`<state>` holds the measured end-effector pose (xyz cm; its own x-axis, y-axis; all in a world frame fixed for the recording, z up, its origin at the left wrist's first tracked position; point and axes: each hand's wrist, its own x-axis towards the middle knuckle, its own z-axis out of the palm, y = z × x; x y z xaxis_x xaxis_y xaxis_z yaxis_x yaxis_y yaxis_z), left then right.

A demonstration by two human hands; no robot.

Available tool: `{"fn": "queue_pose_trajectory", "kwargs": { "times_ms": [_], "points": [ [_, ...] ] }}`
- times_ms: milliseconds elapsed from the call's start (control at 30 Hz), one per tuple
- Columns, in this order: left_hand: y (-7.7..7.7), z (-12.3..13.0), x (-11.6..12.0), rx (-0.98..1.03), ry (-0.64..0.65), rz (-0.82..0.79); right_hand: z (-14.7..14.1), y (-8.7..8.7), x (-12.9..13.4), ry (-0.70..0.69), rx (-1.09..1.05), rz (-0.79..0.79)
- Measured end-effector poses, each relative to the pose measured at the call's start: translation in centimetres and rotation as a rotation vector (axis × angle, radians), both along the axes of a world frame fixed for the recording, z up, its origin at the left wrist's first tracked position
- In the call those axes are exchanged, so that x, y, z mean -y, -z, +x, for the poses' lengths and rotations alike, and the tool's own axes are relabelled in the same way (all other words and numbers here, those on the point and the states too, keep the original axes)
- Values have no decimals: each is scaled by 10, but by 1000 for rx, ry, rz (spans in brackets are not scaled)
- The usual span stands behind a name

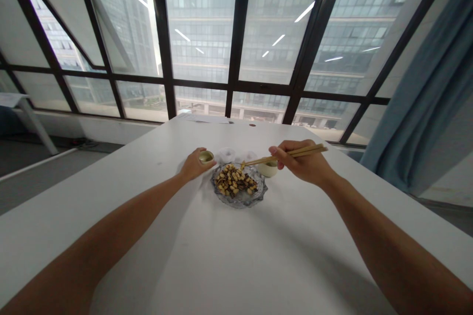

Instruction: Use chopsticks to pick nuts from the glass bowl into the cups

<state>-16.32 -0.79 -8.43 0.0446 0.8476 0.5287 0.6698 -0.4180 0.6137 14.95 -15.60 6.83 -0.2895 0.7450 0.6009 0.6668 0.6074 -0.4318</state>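
Note:
A clear glass plate with a jagged rim (254,199) stands on the white table, bearing a heap of peanuts and darker bits (232,180). To its left, my left hand (194,165) is wrapped round a small cup (206,157), held upright. My right hand (305,162) grips a pair of wooden chopsticks (303,151). Their tips reach the back edge of the heap, with a small light piece at them. A pale cup (269,170) sits right of the plate, partly under the chopsticks.
Two clear, see-through items (226,154) are behind the plate, their shape hard to make out. Papers (207,119) and a small reddish object (252,125) lie at the table's far edge (273,130). Windows rise beyond; a blue curtain (417,108) hangs at right.

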Motion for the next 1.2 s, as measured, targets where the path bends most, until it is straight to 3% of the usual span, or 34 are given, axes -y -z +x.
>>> {"fn": "queue_pose_trajectory", "kwargs": {
  "times_ms": [133, 300, 1000, 1200],
  "points": [
    [1, 0, -1, 2, -4, 8, -6, -4, 14, -54, 194, 85],
    [1, 0, -1, -6, -5, 21, -9, -8, 19, -88, 253, 115],
    [3, -2, -3, -27, 29, 81, -7, -10, 19, -52, 232, 97],
    [2, -3, -2, -92, 81, 210, -2, -14, 16, -114, 20, -9]
  ]
}}
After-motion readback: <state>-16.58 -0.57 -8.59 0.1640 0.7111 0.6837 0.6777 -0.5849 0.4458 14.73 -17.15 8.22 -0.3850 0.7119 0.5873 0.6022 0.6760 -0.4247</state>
